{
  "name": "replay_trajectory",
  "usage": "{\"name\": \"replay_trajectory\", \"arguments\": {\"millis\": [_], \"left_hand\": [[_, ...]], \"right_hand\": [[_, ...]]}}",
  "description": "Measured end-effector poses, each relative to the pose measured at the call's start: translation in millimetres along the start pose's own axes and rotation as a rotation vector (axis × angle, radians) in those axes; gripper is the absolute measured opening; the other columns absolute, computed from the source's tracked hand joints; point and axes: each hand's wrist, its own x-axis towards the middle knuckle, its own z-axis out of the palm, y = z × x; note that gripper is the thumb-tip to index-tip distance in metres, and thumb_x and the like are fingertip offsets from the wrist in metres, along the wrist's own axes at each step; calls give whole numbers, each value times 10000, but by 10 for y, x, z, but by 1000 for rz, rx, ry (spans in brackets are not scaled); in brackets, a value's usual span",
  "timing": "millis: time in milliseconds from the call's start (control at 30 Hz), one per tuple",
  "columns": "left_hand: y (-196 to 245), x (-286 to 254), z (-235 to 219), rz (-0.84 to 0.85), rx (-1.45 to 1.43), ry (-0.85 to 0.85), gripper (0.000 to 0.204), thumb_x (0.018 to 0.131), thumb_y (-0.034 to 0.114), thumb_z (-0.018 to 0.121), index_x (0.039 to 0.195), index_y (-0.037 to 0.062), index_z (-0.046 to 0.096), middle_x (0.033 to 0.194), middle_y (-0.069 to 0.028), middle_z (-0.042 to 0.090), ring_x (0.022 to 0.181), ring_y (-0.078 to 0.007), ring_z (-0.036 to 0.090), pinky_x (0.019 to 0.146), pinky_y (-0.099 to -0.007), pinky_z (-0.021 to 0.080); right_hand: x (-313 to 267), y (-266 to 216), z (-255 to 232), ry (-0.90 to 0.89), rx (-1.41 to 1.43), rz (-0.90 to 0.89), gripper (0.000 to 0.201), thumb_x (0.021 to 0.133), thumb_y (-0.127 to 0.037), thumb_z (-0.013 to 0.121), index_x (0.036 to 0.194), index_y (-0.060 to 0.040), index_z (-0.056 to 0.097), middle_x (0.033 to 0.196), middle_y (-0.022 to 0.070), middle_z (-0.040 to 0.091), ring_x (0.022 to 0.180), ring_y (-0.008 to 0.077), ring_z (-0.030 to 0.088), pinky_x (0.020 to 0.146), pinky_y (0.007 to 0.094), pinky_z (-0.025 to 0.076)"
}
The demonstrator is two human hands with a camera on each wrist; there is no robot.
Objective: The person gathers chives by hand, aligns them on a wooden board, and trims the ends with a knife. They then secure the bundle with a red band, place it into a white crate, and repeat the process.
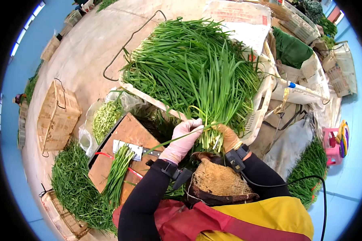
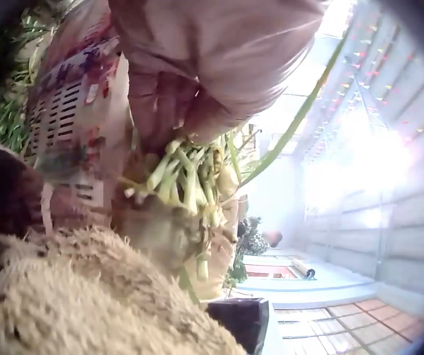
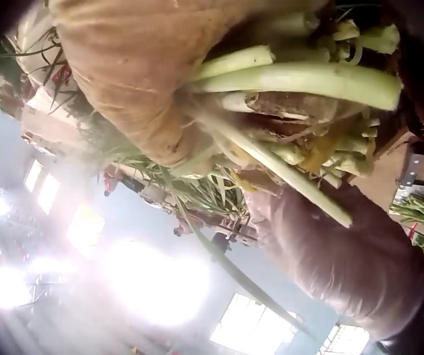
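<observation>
A bunch of green chives (image 1: 210,138) stands upright between both gloved hands, in front of a white crate (image 1: 265,100) heaped with long chives (image 1: 197,68). My left hand (image 1: 184,137), in a pale pink glove, grips the bunch from the left; one loose leaf sticks out past it to the left. My right hand (image 1: 228,136), in a tan glove, grips the same bunch from the right. The left wrist view shows the cut pale stem ends (image 2: 190,185) under the pink glove (image 2: 197,66). In the right wrist view the tan glove (image 3: 138,66) wraps the stems (image 3: 300,81).
A wooden board (image 1: 126,134) lies at my left with a cleaver (image 1: 128,148) and a small chive bundle (image 1: 118,170) on it. A straw bundle (image 1: 217,180) lies in my lap. Loose chives (image 1: 74,188), a wicker basket (image 1: 56,116) and a bag of trimmings (image 1: 104,118) lie left.
</observation>
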Motion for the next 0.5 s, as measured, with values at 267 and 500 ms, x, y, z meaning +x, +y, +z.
{"name": "replay_trajectory", "arguments": {"millis": [267,500], "left_hand": [[92,-204,36,-96,56,-47,140,849,15,664,988,0,673,944,-5,657,824,-67,598,750,-226,509],[401,-417,-194,142,531,-150,335,889,168,677,1216,102,645,990,-69,623,944,-150,598,842,-282,495]], "right_hand": [[43,104,-130,139,-226,80,260,822,-101,637,1050,21,662,917,108,696,756,206,672,681,356,564],[119,-242,-335,-6,-562,-150,408,782,-112,644,1156,47,602,1030,176,688,809,265,700,760,389,581]]}}
